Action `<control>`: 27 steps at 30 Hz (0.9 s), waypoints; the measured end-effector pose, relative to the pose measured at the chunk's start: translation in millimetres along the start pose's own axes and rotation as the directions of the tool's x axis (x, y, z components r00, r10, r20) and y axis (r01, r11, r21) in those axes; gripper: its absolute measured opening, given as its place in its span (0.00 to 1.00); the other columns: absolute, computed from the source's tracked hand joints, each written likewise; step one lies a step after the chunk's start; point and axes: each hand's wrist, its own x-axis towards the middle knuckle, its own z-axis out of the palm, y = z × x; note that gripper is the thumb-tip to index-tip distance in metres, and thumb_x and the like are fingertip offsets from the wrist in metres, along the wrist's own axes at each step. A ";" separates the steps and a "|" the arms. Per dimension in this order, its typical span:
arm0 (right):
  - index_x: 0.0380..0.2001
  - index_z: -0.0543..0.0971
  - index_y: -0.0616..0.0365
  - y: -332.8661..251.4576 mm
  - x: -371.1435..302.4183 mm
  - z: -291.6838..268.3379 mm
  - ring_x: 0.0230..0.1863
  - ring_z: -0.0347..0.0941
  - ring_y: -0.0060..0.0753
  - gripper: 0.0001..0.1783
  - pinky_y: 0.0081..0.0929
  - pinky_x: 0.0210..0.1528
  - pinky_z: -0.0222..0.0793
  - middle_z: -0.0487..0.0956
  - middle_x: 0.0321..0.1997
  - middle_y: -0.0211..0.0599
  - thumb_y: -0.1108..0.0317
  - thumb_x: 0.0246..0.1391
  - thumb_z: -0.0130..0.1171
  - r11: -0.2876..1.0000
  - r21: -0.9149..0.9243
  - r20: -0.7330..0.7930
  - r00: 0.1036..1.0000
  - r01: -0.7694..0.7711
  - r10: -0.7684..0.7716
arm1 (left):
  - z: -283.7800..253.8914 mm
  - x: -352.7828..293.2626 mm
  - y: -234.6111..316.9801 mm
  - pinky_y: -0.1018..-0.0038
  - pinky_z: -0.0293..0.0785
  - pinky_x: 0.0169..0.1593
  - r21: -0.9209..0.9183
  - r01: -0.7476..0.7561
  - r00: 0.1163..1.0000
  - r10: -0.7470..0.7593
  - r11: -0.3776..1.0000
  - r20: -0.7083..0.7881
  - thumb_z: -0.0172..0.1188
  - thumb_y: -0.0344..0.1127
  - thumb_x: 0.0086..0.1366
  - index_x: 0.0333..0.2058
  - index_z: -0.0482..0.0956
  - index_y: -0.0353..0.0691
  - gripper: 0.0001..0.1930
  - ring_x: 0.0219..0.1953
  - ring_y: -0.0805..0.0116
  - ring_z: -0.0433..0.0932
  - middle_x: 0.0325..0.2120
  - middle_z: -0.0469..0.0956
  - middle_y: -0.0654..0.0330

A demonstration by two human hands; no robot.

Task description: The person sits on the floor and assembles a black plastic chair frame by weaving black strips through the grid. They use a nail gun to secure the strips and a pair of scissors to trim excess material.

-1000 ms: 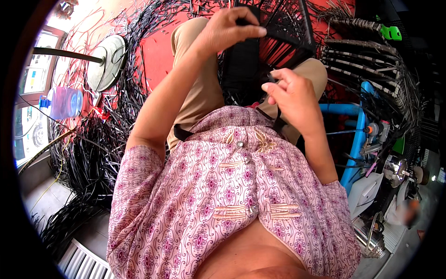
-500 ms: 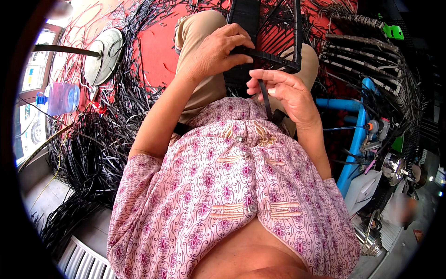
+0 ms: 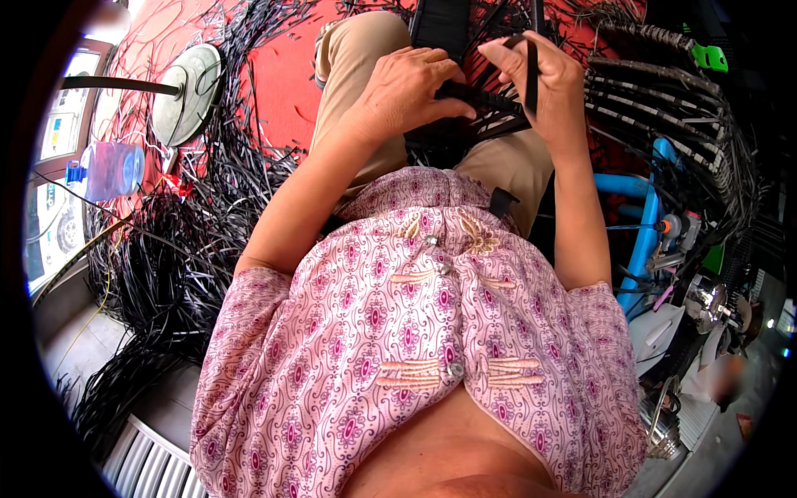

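Note:
A black frame [image 3: 496, 100], wrapped in flat strip, rests between my knees, with a black woven panel [image 3: 438, 31] on its far side. My left hand [image 3: 408, 90] grips the frame's near left corner, fingers curled over the edge and thumb along it. Raised above the frame's right side is my right hand [image 3: 550, 87], bent around a flat black strip [image 3: 531, 76]. The strip passes between its fingers; where the lower end goes is hidden behind the hand and frame.
Heaps of loose black strips [image 3: 158, 274] lie at the left, near a round stand base [image 3: 187, 93] and a water bottle [image 3: 114, 172]. On the right are a strip-wrapped rack [image 3: 656, 95] and a blue metal frame [image 3: 646, 236]. Red floor [image 3: 282, 95] shows beyond my knees.
My right hand has risen away from my lap, up and to the right, drawing the strip with it. The frame has tilted lower, and my left hand has shifted slightly right with it.

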 end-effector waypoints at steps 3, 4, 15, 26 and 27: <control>0.36 0.85 0.55 -0.1 5.8 6.4 0.23 0.70 0.17 0.08 0.19 0.27 0.65 0.74 0.22 0.29 0.65 0.59 0.60 0.986 0.132 -0.019 0.994 -0.101 0.104 | 4.2 -1.5 -2.8 0.65 0.73 0.38 -0.051 0.028 1.000 -0.028 0.998 0.006 0.70 0.52 0.50 0.31 0.81 0.41 0.20 0.33 0.57 0.78 0.28 0.78 0.60; 0.34 0.85 0.55 0.5 8.4 7.9 0.23 0.69 0.15 0.09 0.18 0.27 0.64 0.73 0.20 0.28 0.64 0.59 0.60 0.973 0.151 -0.017 0.983 -0.177 0.181 | 5.3 -2.6 -2.8 0.65 0.73 0.37 -0.048 0.032 0.999 -0.033 0.998 -0.010 0.70 0.52 0.50 0.31 0.81 0.42 0.20 0.33 0.57 0.78 0.28 0.78 0.61; 0.21 0.75 0.58 98.8 76.2 82.3 0.11 0.68 0.26 0.10 0.23 0.13 0.61 0.75 0.15 0.36 0.67 0.55 0.57 0.527 0.686 -0.047 0.692 -0.502 0.721 | 17.9 -1.7 -2.5 0.66 0.72 0.33 -0.047 0.007 0.997 -0.011 0.999 -0.078 0.71 0.50 0.49 0.29 0.80 0.42 0.18 0.30 0.59 0.78 0.24 0.76 0.61; 0.36 0.81 0.60 183.0 76.4 163.0 0.37 0.76 0.40 0.10 0.33 0.37 0.72 0.80 0.37 0.45 0.65 0.57 0.56 0.447 -0.072 -0.240 0.450 -0.892 0.860 | 22.0 -6.3 -5.5 0.65 0.71 0.32 -0.018 -0.051 0.994 0.049 0.999 -0.097 0.71 0.47 0.50 0.30 0.79 0.42 0.17 0.28 0.58 0.76 0.23 0.73 0.60; 0.37 0.81 0.60 192.8 76.8 166.4 0.39 0.77 0.42 0.11 0.34 0.39 0.73 0.80 0.39 0.46 0.65 0.57 0.56 0.408 -0.122 -0.240 0.426 -0.905 0.872 | 28.8 -6.1 -4.9 0.65 0.72 0.33 -0.026 -0.057 0.995 0.055 0.998 -0.086 0.70 0.47 0.50 0.30 0.79 0.42 0.16 0.29 0.58 0.76 0.23 0.73 0.60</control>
